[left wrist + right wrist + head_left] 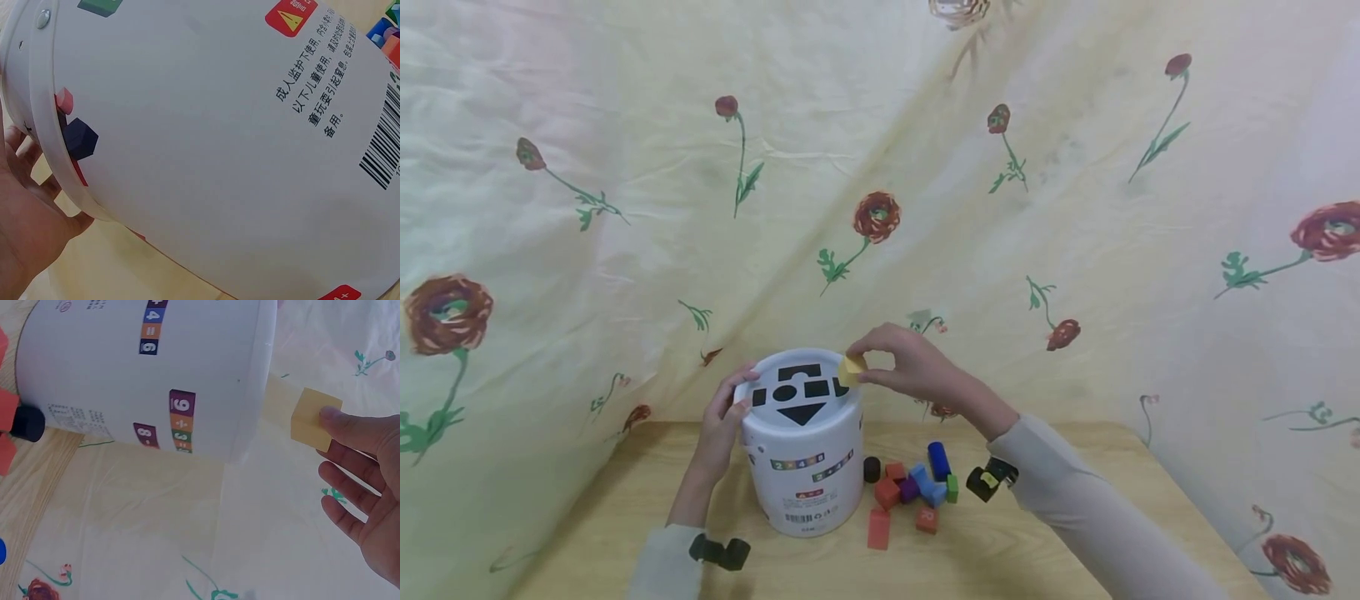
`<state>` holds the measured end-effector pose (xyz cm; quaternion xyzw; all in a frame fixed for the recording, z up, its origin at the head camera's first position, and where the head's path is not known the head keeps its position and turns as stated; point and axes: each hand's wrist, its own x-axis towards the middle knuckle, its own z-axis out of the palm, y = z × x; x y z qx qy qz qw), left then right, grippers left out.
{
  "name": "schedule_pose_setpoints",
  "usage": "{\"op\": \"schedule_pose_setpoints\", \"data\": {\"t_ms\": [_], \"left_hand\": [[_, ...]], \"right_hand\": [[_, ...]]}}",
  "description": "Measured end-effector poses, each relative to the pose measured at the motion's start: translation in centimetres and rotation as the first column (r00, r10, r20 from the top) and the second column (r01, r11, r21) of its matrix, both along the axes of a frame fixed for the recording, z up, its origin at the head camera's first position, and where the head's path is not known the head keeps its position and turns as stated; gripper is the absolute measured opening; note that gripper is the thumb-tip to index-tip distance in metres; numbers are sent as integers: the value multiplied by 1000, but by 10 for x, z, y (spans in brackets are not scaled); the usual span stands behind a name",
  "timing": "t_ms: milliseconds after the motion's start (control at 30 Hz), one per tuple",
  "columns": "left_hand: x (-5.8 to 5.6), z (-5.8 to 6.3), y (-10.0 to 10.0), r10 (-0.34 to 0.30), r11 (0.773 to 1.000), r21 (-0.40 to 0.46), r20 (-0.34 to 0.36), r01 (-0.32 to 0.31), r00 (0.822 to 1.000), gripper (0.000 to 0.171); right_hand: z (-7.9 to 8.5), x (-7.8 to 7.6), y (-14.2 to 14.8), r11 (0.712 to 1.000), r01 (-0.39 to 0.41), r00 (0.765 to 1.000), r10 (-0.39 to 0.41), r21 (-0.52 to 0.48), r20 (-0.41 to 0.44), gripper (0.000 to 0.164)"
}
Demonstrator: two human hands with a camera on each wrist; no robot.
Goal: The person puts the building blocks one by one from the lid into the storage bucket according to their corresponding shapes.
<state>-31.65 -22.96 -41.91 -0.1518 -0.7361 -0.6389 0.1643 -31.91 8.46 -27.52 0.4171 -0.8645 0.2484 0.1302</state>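
A white bucket point(805, 475) stands upright on the wooden table, its lid point(767, 417) pierced by dark cut-outs: a circle, a triangle, rectangles and an arch-like shape. My left hand point(722, 421) holds the lid's rim from the left; its fingers bend over the edge in the left wrist view. Between thumb and index finger, my right hand point(910, 362) pinches a yellow block point(315, 419) with flat faces. In the head view this block is above the lid's right edge, partly covering a cut-out there. The right hand's other fingers are spread loosely in the right wrist view.
Right of the bucket lie several loose blocks: a black cylinder point(872, 469), a blue cylinder point(937, 461), a light blue block point(934, 493), a purple block point(909, 489), a green block point(952, 488) and red ones point(878, 529). A flowered cloth point(1075, 250) hangs behind the table point(1000, 550).
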Motion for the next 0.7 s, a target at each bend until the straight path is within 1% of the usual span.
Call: {"op": "schedule_pose_setpoints", "data": {"t_ms": [200,367,467,567,700], "left_hand": [[0,1,-1,1,1000,-16,-9,-1,1000,40],[-1,4,-1,-6,1000,-12,-7,6,1000,42],[1,7,-1,-15,1000,-13,-7,15,1000,45],[2,9,-1,-15,999,-35,-8,14,1000,46],[3,7,-2,5,997,-74,2,-5,1000,45]], "right_hand": [[3,-7,-18,999,30,999,-30,14,34,34],[4,-11,-31,999,42,997,-44,25,61,36],[1,-13,-37,999,44,995,-46,24,86,36],[-3,-14,-42,998,58,991,-61,29,117,35],[-12,-16,-47,996,75,986,-80,38,146,35]]}}
